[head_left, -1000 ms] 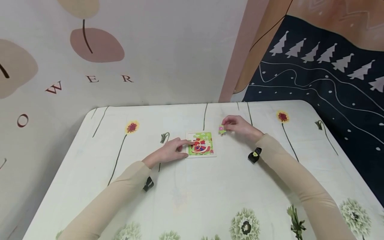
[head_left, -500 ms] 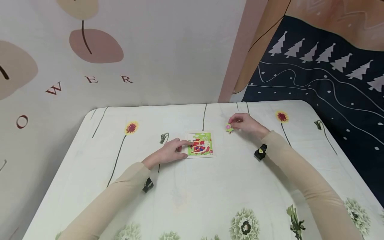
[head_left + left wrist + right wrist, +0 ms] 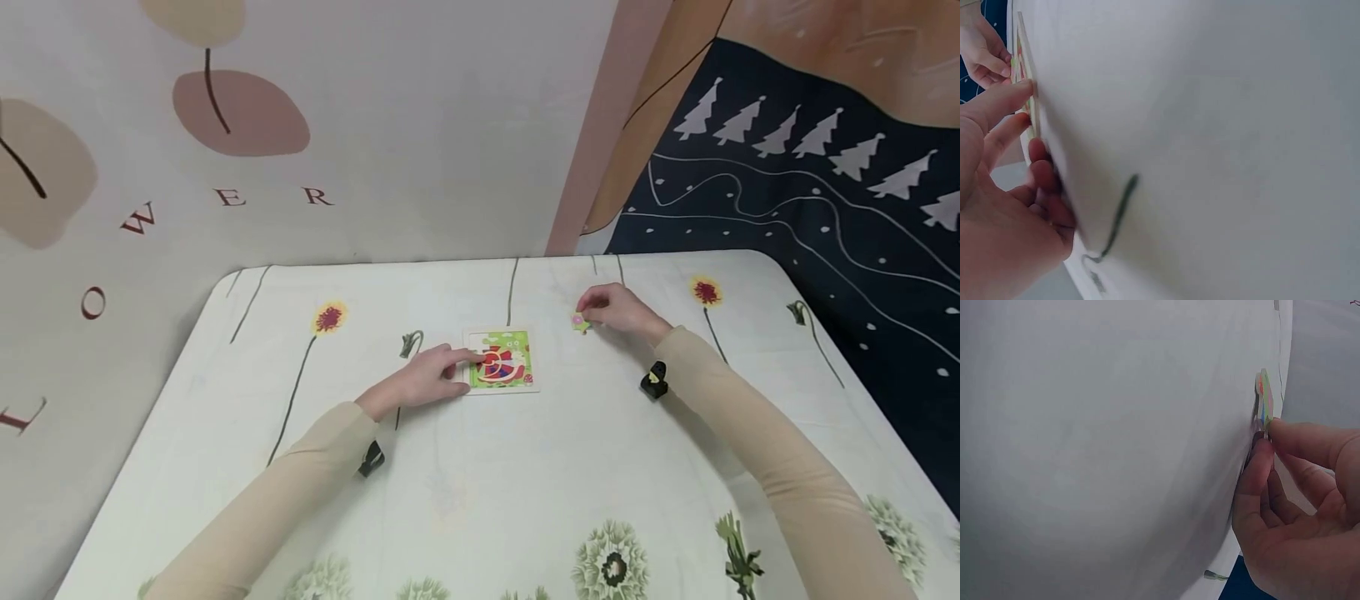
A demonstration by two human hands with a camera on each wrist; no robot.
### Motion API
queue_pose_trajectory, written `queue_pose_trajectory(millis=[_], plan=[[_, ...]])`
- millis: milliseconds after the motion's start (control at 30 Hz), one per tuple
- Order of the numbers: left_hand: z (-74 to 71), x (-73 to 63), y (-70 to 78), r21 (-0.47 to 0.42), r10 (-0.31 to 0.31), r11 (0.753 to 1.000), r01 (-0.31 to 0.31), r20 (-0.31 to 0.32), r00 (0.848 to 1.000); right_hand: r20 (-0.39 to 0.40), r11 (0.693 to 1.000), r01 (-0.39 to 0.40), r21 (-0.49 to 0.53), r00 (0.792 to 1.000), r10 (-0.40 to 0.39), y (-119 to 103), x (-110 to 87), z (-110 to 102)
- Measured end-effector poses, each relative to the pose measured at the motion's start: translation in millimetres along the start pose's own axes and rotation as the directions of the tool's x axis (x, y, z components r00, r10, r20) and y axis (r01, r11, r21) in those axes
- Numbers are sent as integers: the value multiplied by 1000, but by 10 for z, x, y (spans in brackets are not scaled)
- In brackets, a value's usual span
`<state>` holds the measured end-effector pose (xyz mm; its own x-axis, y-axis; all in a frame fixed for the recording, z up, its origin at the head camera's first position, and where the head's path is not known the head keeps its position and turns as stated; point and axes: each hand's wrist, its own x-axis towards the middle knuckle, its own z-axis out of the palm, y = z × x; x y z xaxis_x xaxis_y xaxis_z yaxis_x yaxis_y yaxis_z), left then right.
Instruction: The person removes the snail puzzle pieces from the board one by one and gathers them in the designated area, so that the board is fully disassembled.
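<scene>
A square puzzle board (image 3: 517, 337) with a red and green picture lies flat on the table. My left hand (image 3: 426, 377) is at its left side, the extended index finger resting on the picture and the thumb at the near left edge. In the left wrist view, the other fingers of my left hand (image 3: 1016, 169) are bent beside the board's edge (image 3: 1025, 47). Right of the board and farther back, my right hand (image 3: 617, 312) pinches a small green puzzle piece (image 3: 581, 322) with a pink spot between thumb and fingers. The piece (image 3: 1266, 400) stands tilted on edge in the right wrist view.
A white cloth (image 3: 480, 500) printed with flowers covers the table. Behind it rises a pale wall (image 3: 420, 150), and a dark blue tree-patterned hanging (image 3: 750, 192) is at the right. Black camera mounts sit under both wrists (image 3: 655, 381).
My right hand has moved to the right with the puzzle piece, farther from the board, mostly in the first half second. My left hand and the board have stayed in place.
</scene>
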<state>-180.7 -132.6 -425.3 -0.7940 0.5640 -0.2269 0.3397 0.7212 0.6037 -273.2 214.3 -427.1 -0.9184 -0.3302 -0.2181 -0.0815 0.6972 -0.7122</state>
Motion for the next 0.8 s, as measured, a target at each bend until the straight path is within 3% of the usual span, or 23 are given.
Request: queue_pose_trajectory(millis=[233,633,800], plan=[[-33,8,55,47,16,999,-16,12,1000,-28,999,-14,-33,1000,13,-26,-33,16],[-20,1,76,42,5,999,-5,3,1000,-45,999,-21,-37,999,19,-19,-36,38],[-60,11,153,119,-7,993,7,-1,1000,-50,999,-21,-34,999,19,-29,-40,42]])
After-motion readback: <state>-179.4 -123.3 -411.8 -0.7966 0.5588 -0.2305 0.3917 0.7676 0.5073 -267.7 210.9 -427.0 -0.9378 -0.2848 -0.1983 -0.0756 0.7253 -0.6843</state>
